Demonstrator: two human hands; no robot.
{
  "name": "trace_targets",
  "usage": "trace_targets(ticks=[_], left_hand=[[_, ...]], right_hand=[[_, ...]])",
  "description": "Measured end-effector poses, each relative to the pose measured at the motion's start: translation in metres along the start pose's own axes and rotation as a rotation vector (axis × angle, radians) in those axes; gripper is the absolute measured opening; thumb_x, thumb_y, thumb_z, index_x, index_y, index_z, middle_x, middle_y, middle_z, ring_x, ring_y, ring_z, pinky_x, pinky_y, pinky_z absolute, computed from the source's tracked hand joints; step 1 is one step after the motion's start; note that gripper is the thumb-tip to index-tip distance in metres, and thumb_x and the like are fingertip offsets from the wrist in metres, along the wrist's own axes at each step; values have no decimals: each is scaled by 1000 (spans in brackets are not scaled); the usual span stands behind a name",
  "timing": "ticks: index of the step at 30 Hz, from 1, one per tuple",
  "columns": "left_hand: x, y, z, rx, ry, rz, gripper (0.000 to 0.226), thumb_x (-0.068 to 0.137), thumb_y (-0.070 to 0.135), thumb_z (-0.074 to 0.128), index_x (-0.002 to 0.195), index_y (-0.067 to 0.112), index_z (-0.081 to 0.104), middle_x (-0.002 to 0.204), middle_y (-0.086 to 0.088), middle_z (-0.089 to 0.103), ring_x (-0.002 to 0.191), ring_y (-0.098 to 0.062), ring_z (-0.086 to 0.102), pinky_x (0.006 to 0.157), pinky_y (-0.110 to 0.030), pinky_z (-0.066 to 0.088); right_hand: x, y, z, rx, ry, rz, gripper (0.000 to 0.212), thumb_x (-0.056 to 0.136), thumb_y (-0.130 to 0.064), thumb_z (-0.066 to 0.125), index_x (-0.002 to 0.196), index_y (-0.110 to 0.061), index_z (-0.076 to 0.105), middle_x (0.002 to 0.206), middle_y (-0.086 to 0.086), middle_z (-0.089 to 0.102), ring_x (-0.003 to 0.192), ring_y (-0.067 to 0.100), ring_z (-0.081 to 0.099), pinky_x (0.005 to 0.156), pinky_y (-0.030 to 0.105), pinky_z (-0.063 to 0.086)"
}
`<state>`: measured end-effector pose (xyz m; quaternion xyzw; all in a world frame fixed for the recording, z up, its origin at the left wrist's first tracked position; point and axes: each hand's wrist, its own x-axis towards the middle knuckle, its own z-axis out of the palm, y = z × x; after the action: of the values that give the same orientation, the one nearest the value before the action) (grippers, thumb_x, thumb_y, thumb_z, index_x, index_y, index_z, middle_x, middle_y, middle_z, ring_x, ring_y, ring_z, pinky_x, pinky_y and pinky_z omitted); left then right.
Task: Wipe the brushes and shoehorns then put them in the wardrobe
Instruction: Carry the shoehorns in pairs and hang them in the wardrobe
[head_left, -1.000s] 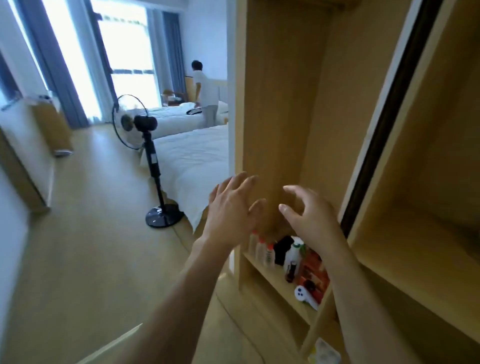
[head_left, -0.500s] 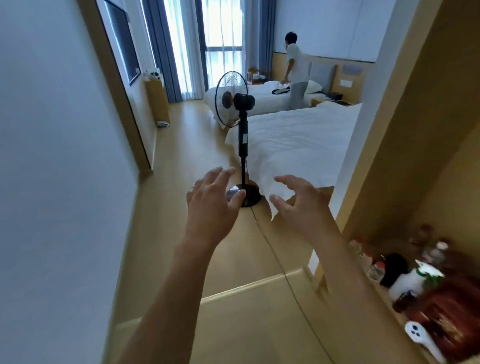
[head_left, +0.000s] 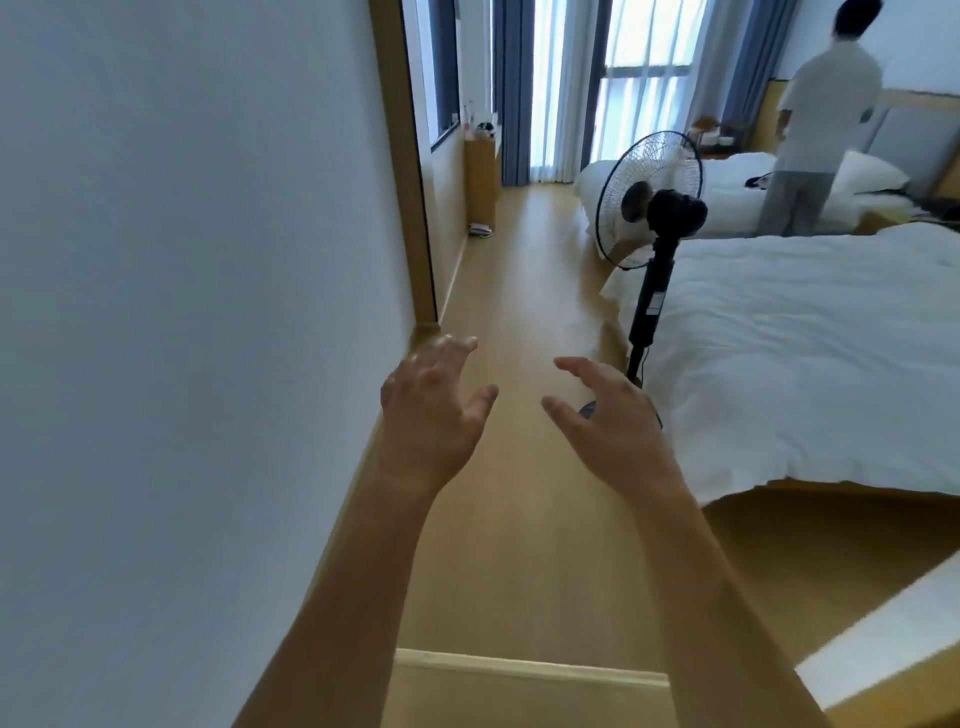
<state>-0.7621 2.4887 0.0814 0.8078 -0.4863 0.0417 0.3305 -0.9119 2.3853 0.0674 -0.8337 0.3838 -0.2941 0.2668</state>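
Both hands reach out empty over the wooden floor (head_left: 524, 291) — left hand (head_left: 426, 410) and right hand (head_left: 608, 415) with fingers spread, holding nothing (brushes, shoehorns and wardrobe lie outside the view) — beside a standing fan (head_left: 649, 208) and bed (head_left: 810, 338).

Black pedestal fan (head_left: 649, 208) beside white bed (head_left: 810, 343), person (head_left: 815, 119) standing beyond, curtained window (head_left: 618, 78)
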Motion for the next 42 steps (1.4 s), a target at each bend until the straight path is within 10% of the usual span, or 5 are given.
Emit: trace_targets(ticks=[14, 33, 42], left_hand=[[205, -52, 93, -11, 38, -117, 56, 92, 43, 60, 144, 31, 42, 150, 3, 43, 139, -18, 38, 115, -44, 32], [598, -148, 208, -112, -140, 144, 55, 95, 44, 55, 145, 33, 37, 154, 4, 35, 143, -18, 31, 115, -45, 24], [747, -206, 280, -66, -141, 109, 55, 94, 43, 56, 145, 32, 39, 154, 4, 37, 142, -19, 32, 116, -47, 26]], right_hand=[[231, 53, 56, 14, -89, -69, 45, 93, -34, 65, 136, -27, 57, 137, -4, 59, 125, 14, 54, 94, 22, 35], [579, 93, 156, -93, 105, 141, 44, 92, -35, 67, 134, -25, 59, 134, -4, 61, 123, 11, 54, 91, 13, 30], [746, 143, 222, -41, 72, 134, 45, 94, -41, 63, 136, -30, 55, 137, -5, 59, 126, 13, 53, 105, 33, 44]])
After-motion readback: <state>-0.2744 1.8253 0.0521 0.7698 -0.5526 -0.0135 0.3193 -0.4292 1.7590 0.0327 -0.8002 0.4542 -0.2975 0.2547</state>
